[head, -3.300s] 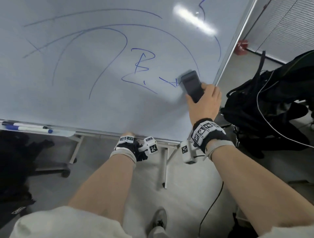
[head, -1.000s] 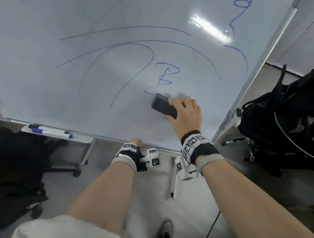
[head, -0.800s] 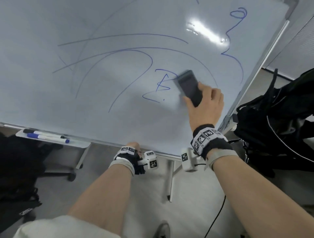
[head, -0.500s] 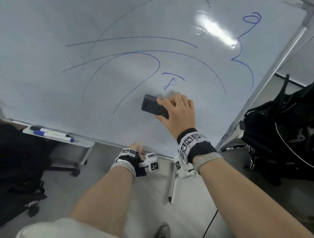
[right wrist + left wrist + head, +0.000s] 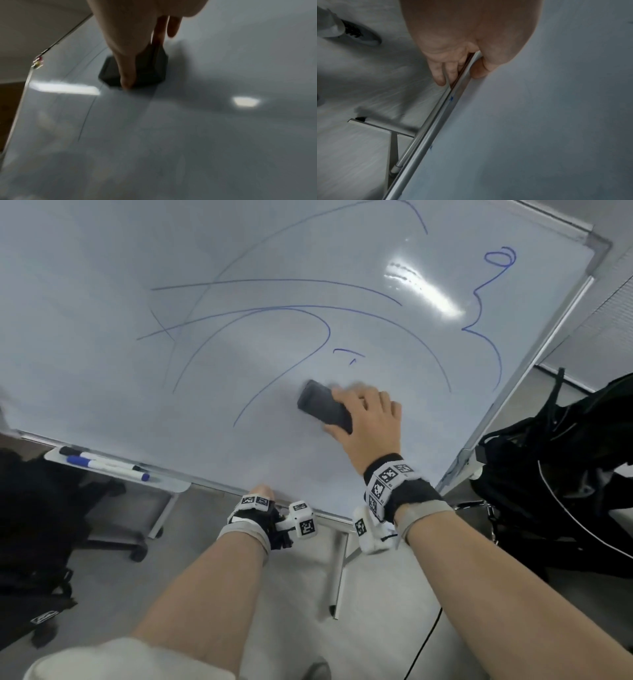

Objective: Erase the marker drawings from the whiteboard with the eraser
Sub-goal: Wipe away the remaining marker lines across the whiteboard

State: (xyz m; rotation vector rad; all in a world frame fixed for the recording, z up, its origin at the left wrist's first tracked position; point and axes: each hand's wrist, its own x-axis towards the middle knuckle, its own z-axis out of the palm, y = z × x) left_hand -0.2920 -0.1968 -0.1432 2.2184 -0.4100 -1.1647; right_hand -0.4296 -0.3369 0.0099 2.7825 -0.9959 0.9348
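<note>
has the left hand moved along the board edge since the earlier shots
No. The left hand still grips the whiteboard's bottom edge, same spot right of the marker tray.

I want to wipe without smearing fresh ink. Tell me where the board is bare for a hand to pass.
Bare: the band of whiteboard below the eraser, down to the bottom frame gripped by the left hand, and the far-left area. Crowded: above the right hand, where long arcs cross, and the squiggle by the right edge.

Two markers point(image 5: 102, 465), one blue-capped, one black-capped, lay side by side on small tray point(image 5: 171, 485) at lower left. Black backpack point(image 5: 561, 474) with white cable sat on grey floor point(image 5: 205, 542) at right. Dark office chair base point(image 5: 113, 542) at left.
</note>
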